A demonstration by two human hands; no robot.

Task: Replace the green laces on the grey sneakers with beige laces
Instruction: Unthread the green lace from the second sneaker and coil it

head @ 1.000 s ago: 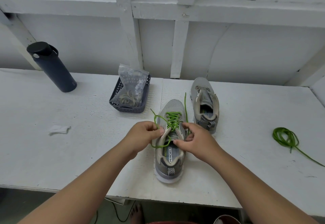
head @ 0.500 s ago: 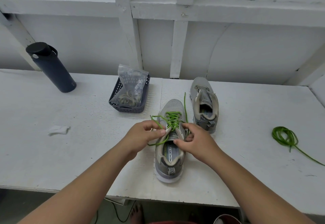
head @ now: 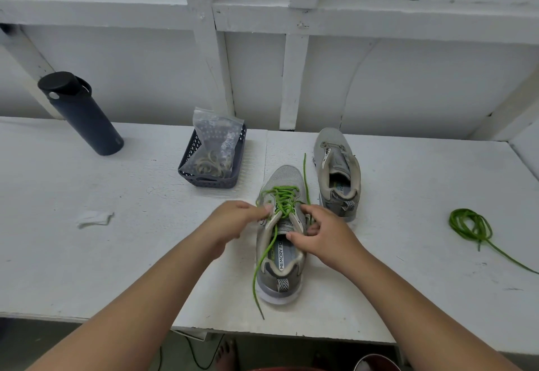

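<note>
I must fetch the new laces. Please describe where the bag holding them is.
On the white table, behind the laced grey sneaker, sits a small dark plastic basket. The clear zip bag stands inside it, with beige laces coiled at its bottom, unlike the loose green lace far right.

Both forearms reach forward; left hand (head: 233,219) pinches at the near sneaker (head: 280,236) (its left eyelet edge), right hand (head: 326,236) curls on its right side.

Green-laced grey sneaker (head: 281,254) beside unlaced twin (head: 338,172), upright.
</note>
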